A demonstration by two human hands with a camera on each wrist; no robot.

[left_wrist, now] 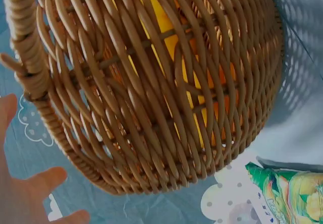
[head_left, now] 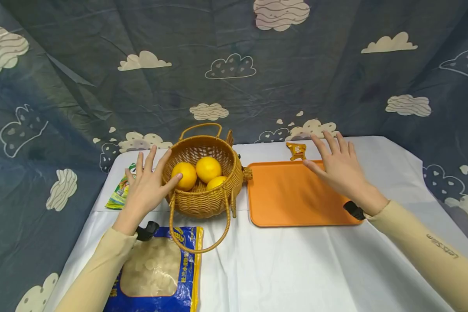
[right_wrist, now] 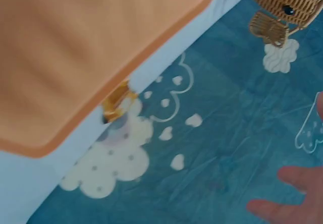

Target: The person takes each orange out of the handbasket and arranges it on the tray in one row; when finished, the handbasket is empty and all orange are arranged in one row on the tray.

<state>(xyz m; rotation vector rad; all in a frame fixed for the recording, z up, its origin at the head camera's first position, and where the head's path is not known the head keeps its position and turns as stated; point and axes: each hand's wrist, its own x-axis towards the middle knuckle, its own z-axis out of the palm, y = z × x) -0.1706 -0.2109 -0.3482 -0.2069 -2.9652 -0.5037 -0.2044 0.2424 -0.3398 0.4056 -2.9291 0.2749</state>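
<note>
A wicker basket [head_left: 203, 206] shaped like an animal holds yellow round fruits [head_left: 208, 169], which look like lemons or oranges; its front handle hangs down. My left hand [head_left: 146, 190] has its fingers spread at the basket's left side, its thumb over the rim; whether it touches cannot be told. In the left wrist view the woven wall [left_wrist: 151, 93] fills the picture, with the fingertips [left_wrist: 48, 178] apart from it. My right hand [head_left: 341, 169] hovers, fingers spread, above the right part of an orange tray [head_left: 288, 195]. A small golden-brown wrapped snack [head_left: 297, 151] lies behind the tray.
A green-and-yellow packet [head_left: 118, 195] lies behind my left hand. In front of the basket is a blue and yellow bag [head_left: 152, 268] with a see-through window showing pale round pieces. A dark cloud-print cloth [head_left: 234, 99] stands behind the white-covered table [head_left: 265, 264].
</note>
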